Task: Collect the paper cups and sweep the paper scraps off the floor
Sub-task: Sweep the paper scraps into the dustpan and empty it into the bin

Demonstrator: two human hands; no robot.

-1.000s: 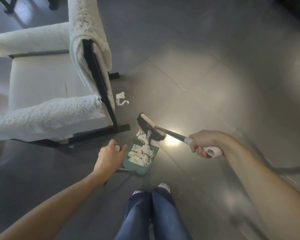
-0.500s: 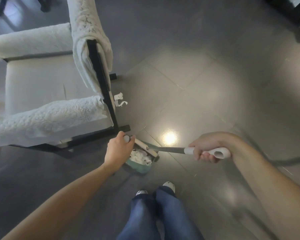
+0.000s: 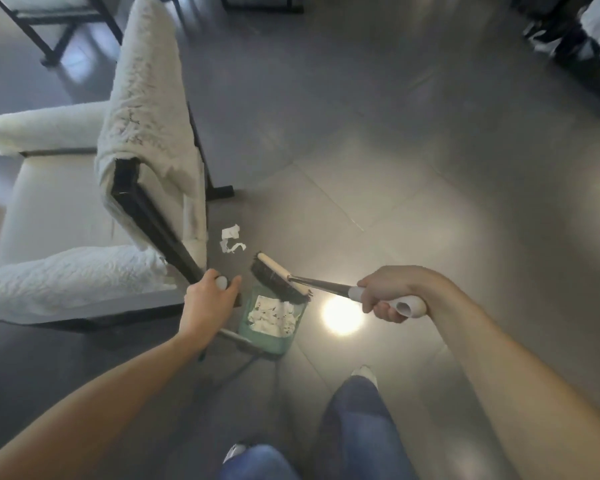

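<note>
The armchair (image 3: 94,216) filled the left of the frame as before. The green dustpan (image 3: 257,337) sat at lower centre, scraps (image 3: 272,315) heaped inside. The broom (image 3: 279,280), over the pan half a second earlier, had swung up to its far edge. The right hand (image 3: 390,294) gripped the broom's handle; the left hand (image 3: 207,303) clasped the dustpan's handle. Two scraps (image 3: 232,240) lay on the floor (image 3: 395,168) above.

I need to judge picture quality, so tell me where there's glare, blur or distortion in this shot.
Head view: a bright lamp reflection glares off the glossy floor beside the dustpan; the chair frame and frame edges look smeared; the wide-angle lens bends the forearms outward; the loose scraps stay readable.
</note>
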